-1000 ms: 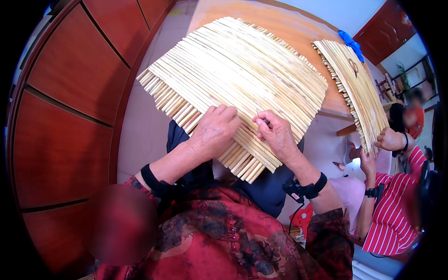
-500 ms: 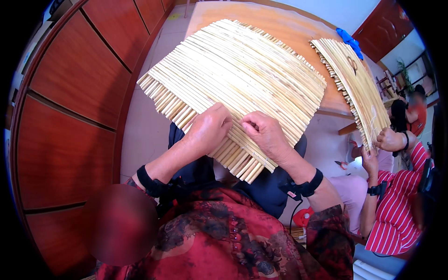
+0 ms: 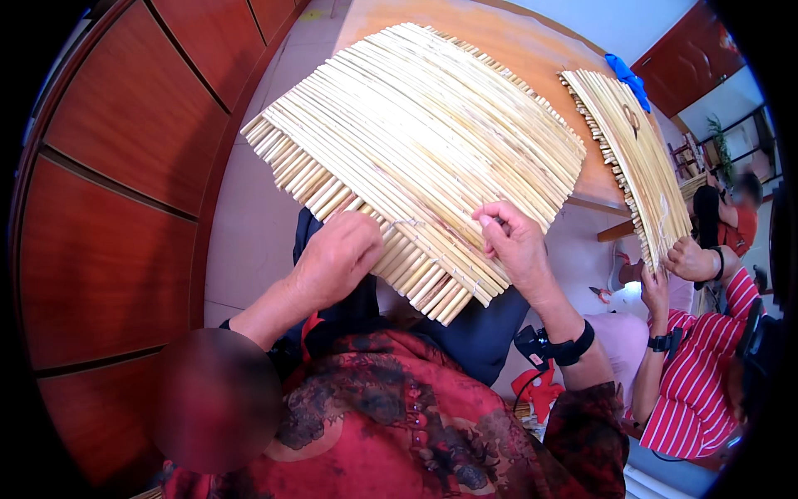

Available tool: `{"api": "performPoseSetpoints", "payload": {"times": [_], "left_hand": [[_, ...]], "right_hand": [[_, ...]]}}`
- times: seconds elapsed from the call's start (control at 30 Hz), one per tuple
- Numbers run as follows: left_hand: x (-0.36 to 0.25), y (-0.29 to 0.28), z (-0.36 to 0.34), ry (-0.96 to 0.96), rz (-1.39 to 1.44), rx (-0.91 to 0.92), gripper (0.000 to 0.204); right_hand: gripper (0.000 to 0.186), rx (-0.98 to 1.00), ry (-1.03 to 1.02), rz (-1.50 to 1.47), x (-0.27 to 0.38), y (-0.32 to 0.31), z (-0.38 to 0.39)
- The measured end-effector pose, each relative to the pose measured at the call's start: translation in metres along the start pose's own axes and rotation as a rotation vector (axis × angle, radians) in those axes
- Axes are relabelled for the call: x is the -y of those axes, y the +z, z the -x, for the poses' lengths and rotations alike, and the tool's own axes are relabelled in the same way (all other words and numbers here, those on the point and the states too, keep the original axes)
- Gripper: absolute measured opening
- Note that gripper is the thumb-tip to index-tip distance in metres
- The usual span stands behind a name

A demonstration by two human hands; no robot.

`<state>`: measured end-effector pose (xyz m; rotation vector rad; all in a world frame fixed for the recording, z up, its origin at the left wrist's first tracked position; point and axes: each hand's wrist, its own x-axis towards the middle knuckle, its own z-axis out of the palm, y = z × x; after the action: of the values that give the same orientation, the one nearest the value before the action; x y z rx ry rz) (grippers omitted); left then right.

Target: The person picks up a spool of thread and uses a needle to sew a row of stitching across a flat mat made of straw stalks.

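Observation:
A large pale mat of parallel wooden sticks point(image 3: 432, 108) lies over the table edge and my lap, a short row of staggered stick ends along its lower edge. My left hand point(image 3: 341, 254) is curled at that lower edge, fingertips hidden, with a short pale thread point(image 3: 407, 223) visible just beside it. My right hand point(image 3: 511, 241) pinches something thin, apparently a needle, over the mat's right part; the thing is too small to see clearly. Small stitches run across the sticks between and below my hands.
At right, a co-worker's hands point(image 3: 690, 259) hold a second stick mat point(image 3: 632, 175) with scissors point(image 3: 632, 119) on it. A blue cloth point(image 3: 628, 76) lies on the wooden table point(image 3: 474, 35). Red wooden cabinets point(image 3: 125, 116) line the left. Another person point(image 3: 736, 224) sits behind the co-worker.
My left hand has moved down and left along the mat's edge, exposing the thread. My right hand has shifted right, still pinched. The mat has shifted slightly.

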<state>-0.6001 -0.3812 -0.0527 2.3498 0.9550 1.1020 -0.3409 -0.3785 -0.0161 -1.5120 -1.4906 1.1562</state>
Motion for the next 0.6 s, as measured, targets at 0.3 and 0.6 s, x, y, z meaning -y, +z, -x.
{"api": "performPoseSetpoints", "payload": {"times": [0.3, 0.6], "left_hand": [[-0.015, 0.008, 0.013, 0.205, -0.125, 0.073, 0.020], [-0.016, 0.021, 0.022, 0.248, -0.332, 0.329, 0.048]], "right_hand": [[0.011, 0.074, -0.305, 0.316, 0.013, 0.020, 0.002], [0.011, -0.370, -0.167, -0.164, -0.019, -0.037, 0.023]]}}
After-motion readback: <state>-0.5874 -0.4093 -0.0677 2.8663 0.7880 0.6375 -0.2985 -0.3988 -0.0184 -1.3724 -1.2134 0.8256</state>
